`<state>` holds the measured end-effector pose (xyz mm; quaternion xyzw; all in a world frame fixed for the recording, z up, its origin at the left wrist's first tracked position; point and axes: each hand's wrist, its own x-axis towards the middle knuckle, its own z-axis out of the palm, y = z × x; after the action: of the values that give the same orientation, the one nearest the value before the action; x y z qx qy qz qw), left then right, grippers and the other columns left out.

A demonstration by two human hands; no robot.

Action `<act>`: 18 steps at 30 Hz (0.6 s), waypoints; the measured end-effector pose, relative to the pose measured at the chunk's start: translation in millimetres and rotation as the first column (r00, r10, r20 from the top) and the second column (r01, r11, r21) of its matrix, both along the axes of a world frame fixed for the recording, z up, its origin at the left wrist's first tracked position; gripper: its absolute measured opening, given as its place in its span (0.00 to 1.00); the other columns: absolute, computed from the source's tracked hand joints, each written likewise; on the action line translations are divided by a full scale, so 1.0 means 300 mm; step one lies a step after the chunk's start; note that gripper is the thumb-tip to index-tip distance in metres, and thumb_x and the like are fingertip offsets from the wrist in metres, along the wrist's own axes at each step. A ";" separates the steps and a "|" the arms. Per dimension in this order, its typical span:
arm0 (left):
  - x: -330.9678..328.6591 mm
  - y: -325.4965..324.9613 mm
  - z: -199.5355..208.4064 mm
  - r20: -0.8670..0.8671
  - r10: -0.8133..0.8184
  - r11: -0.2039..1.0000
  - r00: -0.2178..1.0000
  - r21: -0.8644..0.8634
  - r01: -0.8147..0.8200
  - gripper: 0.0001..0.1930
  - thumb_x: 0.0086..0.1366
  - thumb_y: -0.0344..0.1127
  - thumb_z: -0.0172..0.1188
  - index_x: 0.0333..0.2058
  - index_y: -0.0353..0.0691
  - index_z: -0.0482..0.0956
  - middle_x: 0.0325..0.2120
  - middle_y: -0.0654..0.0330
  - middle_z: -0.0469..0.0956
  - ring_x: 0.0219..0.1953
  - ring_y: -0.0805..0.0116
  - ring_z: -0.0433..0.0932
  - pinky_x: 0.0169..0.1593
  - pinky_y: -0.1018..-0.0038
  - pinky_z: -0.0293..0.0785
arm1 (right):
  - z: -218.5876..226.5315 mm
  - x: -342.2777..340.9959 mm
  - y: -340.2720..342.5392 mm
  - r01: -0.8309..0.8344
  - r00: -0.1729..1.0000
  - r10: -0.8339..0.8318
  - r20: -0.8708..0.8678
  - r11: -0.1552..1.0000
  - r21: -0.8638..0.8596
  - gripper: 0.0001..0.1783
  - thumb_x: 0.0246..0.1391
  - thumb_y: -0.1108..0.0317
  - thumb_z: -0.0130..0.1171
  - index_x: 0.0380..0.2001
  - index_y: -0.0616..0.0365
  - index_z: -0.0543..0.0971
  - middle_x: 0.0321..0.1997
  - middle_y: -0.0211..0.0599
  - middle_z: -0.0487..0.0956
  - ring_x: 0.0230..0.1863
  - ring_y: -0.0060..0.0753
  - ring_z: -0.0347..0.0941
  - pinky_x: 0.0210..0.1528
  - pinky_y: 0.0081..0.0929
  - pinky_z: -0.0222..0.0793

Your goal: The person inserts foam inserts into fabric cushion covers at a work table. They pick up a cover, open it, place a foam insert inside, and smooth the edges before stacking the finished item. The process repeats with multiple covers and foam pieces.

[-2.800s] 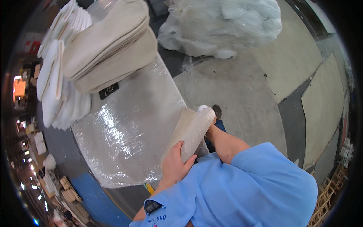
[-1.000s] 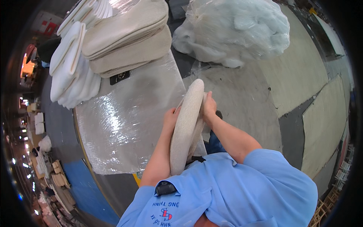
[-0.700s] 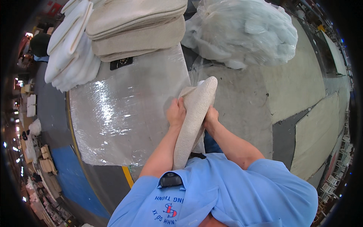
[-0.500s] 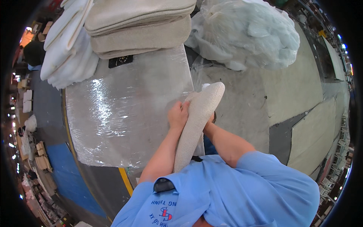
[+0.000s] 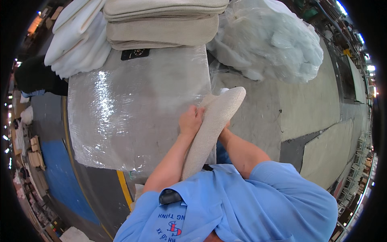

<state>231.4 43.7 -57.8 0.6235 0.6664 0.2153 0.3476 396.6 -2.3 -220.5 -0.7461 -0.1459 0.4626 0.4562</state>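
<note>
A beige textured fabric cushion (image 5: 217,117) stands on edge in front of my body, tilted so its rounded far end points up and right. A bit of white filling (image 5: 224,91) shows beside that far end. On the cushion's left side, my left hand (image 5: 191,122) is closed, its fingers pinching the fabric near the edge. Against the right side lies my right hand (image 5: 227,126); its fingers are hidden behind the cushion. The near end of the cushion rests close to my blue shirt.
A plastic-wrapped table top (image 5: 137,105) lies to the left. Stacked beige cushions (image 5: 165,30) and folded white padding (image 5: 82,44) sit at its far end, beside a small black card (image 5: 135,54). A large clear bag of white filling (image 5: 274,44) lies far right, past cardboard sheets (image 5: 310,109).
The view has shifted slightly, and the stacks and table appear a little displaced. The cushion's far end has moved slightly right. Both hands keep their places on it.
</note>
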 end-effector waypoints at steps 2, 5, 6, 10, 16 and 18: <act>-0.058 -0.054 0.006 0.032 -0.043 0.998 0.999 -0.043 0.045 0.25 0.76 0.59 0.54 0.36 0.41 0.81 0.27 0.43 0.83 0.33 0.34 0.82 0.38 0.46 0.75 | -0.026 0.022 -0.003 0.001 0.998 0.003 -0.060 0.997 0.072 0.26 0.59 0.49 0.69 0.52 0.56 0.86 0.52 0.48 0.88 0.54 0.47 0.85 0.55 0.43 0.78; -0.130 -0.160 0.010 -0.047 -0.032 0.985 0.998 -0.169 0.023 0.25 0.75 0.58 0.55 0.35 0.38 0.81 0.29 0.40 0.82 0.35 0.35 0.82 0.38 0.47 0.74 | 0.024 0.007 -0.002 0.043 0.997 -0.042 -0.059 0.999 0.009 0.24 0.61 0.51 0.67 0.52 0.57 0.86 0.53 0.47 0.88 0.54 0.46 0.85 0.54 0.42 0.78; -0.132 -0.163 -0.001 -0.091 -0.002 0.991 0.996 -0.137 -0.011 0.25 0.75 0.58 0.55 0.34 0.38 0.80 0.28 0.40 0.81 0.35 0.35 0.81 0.37 0.47 0.73 | 0.074 -0.016 -0.010 0.054 0.996 -0.056 -0.064 0.998 -0.044 0.24 0.62 0.52 0.66 0.53 0.58 0.86 0.53 0.47 0.88 0.54 0.46 0.85 0.54 0.42 0.78; -0.126 -0.177 -0.041 -0.176 0.129 0.991 0.976 -0.012 -0.133 0.26 0.75 0.59 0.55 0.31 0.39 0.77 0.26 0.42 0.81 0.33 0.34 0.81 0.36 0.45 0.73 | 0.285 -0.084 0.031 0.059 0.993 -0.076 -0.090 0.981 -0.185 0.22 0.67 0.55 0.60 0.53 0.60 0.85 0.53 0.45 0.88 0.53 0.44 0.85 0.54 0.41 0.78; -0.161 -0.199 -0.012 -0.080 0.054 0.991 0.995 0.129 -0.043 0.25 0.74 0.59 0.56 0.32 0.40 0.77 0.26 0.44 0.82 0.31 0.34 0.81 0.35 0.45 0.74 | 0.346 -0.031 0.014 0.164 0.963 -0.194 -0.185 0.973 -0.162 0.22 0.68 0.55 0.57 0.54 0.60 0.85 0.53 0.44 0.88 0.52 0.44 0.85 0.54 0.40 0.77; -0.158 -0.223 0.012 -0.061 0.022 0.990 0.998 0.137 -0.014 0.24 0.74 0.59 0.57 0.32 0.41 0.77 0.26 0.44 0.82 0.30 0.35 0.81 0.35 0.45 0.74 | 0.290 0.005 -0.020 0.203 0.960 -0.214 -0.180 0.976 -0.080 0.22 0.68 0.55 0.57 0.53 0.60 0.85 0.53 0.44 0.88 0.52 0.44 0.85 0.55 0.41 0.77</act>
<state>184.0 -23.1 -54.1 0.6462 0.6661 0.2441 0.2814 398.1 -8.4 -133.4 -0.7239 -0.0088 0.4844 0.4911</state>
